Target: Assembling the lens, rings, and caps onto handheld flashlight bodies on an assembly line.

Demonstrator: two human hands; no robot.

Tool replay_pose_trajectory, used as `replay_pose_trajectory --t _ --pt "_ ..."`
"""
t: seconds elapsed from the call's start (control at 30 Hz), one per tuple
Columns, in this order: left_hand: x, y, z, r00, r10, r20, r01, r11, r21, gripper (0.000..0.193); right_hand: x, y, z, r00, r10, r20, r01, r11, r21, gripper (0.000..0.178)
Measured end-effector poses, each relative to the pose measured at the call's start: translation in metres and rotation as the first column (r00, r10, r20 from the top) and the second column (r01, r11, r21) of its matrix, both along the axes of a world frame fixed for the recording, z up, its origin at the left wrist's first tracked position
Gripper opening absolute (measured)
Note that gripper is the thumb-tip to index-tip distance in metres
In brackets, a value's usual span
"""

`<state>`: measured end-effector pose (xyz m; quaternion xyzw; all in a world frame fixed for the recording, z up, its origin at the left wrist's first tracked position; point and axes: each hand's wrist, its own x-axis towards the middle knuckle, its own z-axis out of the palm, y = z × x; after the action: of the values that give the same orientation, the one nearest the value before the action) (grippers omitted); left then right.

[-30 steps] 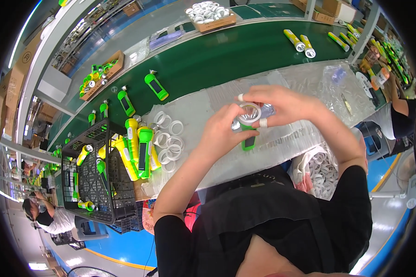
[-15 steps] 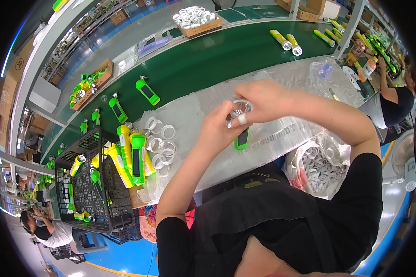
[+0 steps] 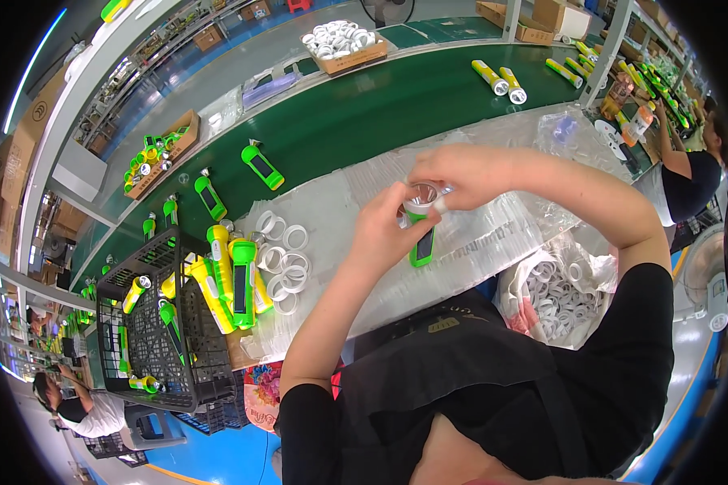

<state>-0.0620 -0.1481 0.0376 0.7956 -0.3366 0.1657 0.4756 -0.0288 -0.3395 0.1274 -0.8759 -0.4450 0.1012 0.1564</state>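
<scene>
Green flashlight was at the middle of the table, body slanted toward the person, clear round head facing up; couldn't tell if the body touched the surface. Left hand had its grip clamped on the left side of that head, thumb on the near side. Right hand had its grip closed on the far and right sides, fingers bent over the rim; exact fingertip contact hidden. Loose white rings lay left of the hands, some overlapping, just beside a cluster of yellow and green flashlights. Black crate stood left of those, a few more flashlights inside. White sack full of rings sat at the table's near edge, right side. Green belt ran past the far edge.
</scene>
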Motion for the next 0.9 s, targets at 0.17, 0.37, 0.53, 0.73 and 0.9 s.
replay_pose_trajectory --t 0.17,0.37,0.53,0.73,0.9 --pt "0.002 -0.001 -0.001 1.0 0.021 0.002 -0.021 1.0 0.007 0.042 -0.014 0.02 0.014 0.882 -0.469 0.049 0.463 0.84 -0.284 0.051" --pt "0.002 -0.005 -0.001 1.0 0.008 0.002 -0.008 1.0 -0.027 0.041 -0.008 0.006 0.0 0.994 -0.097 -0.057 0.099 0.994 0.036 0.062" --pt "0.003 -0.002 0.001 0.999 -0.002 -0.046 0.003 1.0 0.004 0.041 0.001 -0.006 -0.014 0.976 -0.176 0.127 0.122 0.93 0.347 0.048" --pt "0.01 0.004 -0.007 0.998 -0.054 0.039 0.055 0.998 -0.022 0.052 -0.011 0.005 -0.013 0.953 -0.272 0.131 0.256 0.958 0.129 0.051" --pt "-0.011 0.023 0.013 0.87 -0.369 -0.326 0.312 0.925 -0.216 0.12 -0.047 -0.007 0.022 0.978 -0.2 0.06 0.153 0.88 0.449 0.044"
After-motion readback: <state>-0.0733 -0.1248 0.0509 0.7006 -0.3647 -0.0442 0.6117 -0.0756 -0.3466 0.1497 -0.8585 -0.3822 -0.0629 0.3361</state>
